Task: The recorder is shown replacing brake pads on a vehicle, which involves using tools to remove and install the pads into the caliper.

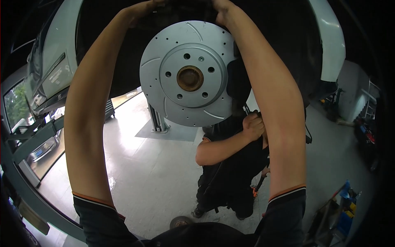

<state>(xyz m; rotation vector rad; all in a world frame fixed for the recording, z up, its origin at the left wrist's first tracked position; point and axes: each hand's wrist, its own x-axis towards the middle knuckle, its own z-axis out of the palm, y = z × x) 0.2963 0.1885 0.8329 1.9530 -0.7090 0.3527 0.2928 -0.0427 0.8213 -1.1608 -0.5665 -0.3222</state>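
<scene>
A silver brake disc (191,92), drilled and slotted, sits upright in front of me with a rusty hub centre (189,78) showing through it. Both my arms reach up around it into the dark wheel arch. My left hand (142,10) is above the disc's upper left edge, its fingers lost in shadow. Close to the disc's upper right edge is my right hand (222,11); its fingers are also hidden in the dark. What either hand touches up there cannot be made out. A dark brake caliper (238,80) straddles the disc's right side.
Beyond the disc a co-worker in dark clothes (228,181) stands, one closed hand (253,126) raised below the caliper. A pale car body panel (332,45) borders the arch. Lift arms (41,140) are at left, a tool cart (341,214) at lower right, a round part (181,221) on the floor.
</scene>
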